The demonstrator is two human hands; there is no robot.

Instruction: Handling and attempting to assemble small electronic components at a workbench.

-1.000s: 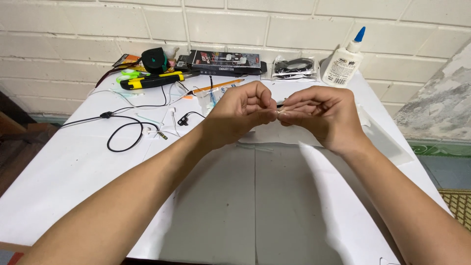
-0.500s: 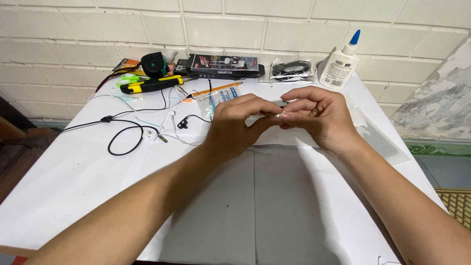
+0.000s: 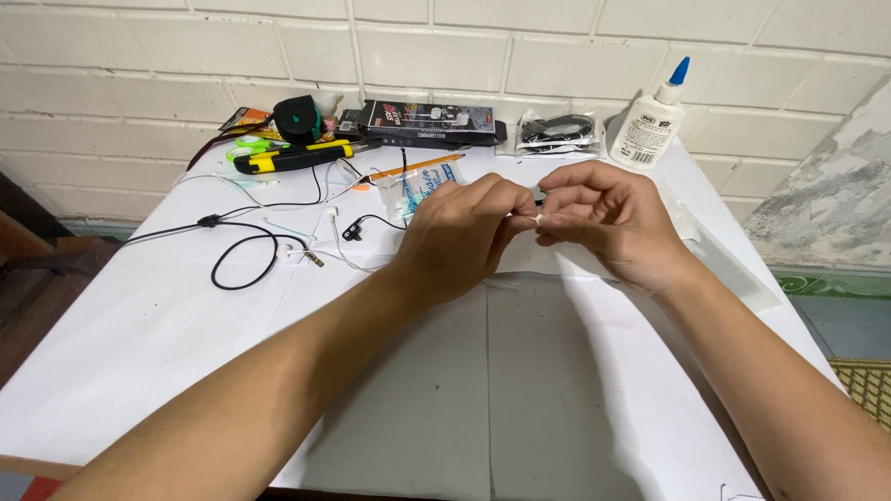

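Pinching a tiny white earphone part (image 3: 538,219) at frame centre, left hand (image 3: 459,237) and right hand (image 3: 608,218) fingertips closed on it; seemingly light, fragile, best held by its edges.

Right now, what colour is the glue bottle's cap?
Blue, on the white glue bottle; clearest in the head view.

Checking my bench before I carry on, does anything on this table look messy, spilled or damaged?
Nothing spilled. The glue bottle stands upright and capped. Only the black cable and white earphone wires sprawl loose and tangled left of the left hand.
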